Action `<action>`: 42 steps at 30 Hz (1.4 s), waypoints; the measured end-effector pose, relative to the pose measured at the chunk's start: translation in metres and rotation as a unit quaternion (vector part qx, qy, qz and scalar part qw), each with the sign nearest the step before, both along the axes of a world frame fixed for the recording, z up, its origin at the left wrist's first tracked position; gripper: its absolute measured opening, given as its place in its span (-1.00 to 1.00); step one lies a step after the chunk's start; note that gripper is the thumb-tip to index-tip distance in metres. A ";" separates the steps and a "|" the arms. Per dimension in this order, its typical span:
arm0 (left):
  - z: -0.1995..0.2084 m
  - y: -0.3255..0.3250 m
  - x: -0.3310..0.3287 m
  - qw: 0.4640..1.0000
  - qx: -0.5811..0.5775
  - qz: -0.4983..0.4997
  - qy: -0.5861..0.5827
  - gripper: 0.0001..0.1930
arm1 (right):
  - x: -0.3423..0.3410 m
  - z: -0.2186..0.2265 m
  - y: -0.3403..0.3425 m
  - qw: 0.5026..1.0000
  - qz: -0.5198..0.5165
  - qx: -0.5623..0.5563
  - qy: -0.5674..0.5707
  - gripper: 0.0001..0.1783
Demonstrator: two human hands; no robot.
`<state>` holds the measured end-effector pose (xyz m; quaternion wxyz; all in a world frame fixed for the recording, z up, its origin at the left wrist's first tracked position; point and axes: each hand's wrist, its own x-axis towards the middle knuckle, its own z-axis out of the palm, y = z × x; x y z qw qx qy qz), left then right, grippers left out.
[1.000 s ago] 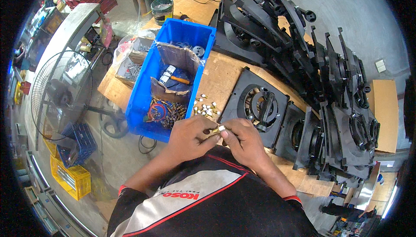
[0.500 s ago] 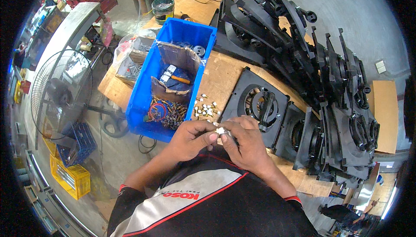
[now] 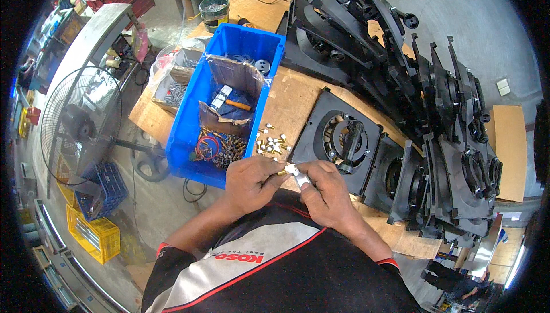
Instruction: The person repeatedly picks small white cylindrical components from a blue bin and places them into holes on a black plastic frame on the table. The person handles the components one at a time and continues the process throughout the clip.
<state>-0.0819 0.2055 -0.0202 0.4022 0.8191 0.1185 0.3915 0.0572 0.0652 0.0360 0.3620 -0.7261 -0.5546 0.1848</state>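
My left hand [image 3: 252, 182] pinches a small brass fitting [image 3: 282, 172] between thumb and fingertips. Closed round a narrow white roll that looks like thread seal tape [image 3: 301, 179], my right hand [image 3: 326, 190] is just beside it. White tape shows at the fitting's end, between the two hands. Beyond my fingers, several brass fittings with white ends [image 3: 274, 143] lie loose on the wooden table [image 3: 292, 98]. The fingers partly hide both the fitting and the roll.
At left stands a blue bin [image 3: 186, 127] split by cardboard, with a hammer [image 3: 229, 101] and many brass parts [image 3: 232, 148]. Right of my hands lies a black square panel [image 3: 315, 121] with a round opening. Many similar black panels [image 3: 427, 170] lean together further right. A fan [image 3: 80, 121] stands far left.
My hands have drawn slightly apart at the fingertips. The right hand has turned, so more of the white roll shows, and the brass end of the fitting is now visible.
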 end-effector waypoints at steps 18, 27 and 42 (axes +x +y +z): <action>0.011 0.008 -0.002 0.845 -0.470 -0.245 0.073 -0.66 | 0.008 0.003 0.006 0.985 0.030 0.006 -0.172 -0.75; 0.001 0.011 0.004 0.801 -0.543 -0.239 0.084 -0.82 | 0.005 -0.001 0.007 0.967 0.050 0.013 -0.250 -0.74; -0.009 0.031 -0.004 0.719 -0.527 -0.409 0.194 -0.62 | 0.007 -0.002 0.004 0.975 0.078 0.010 -0.207 -0.74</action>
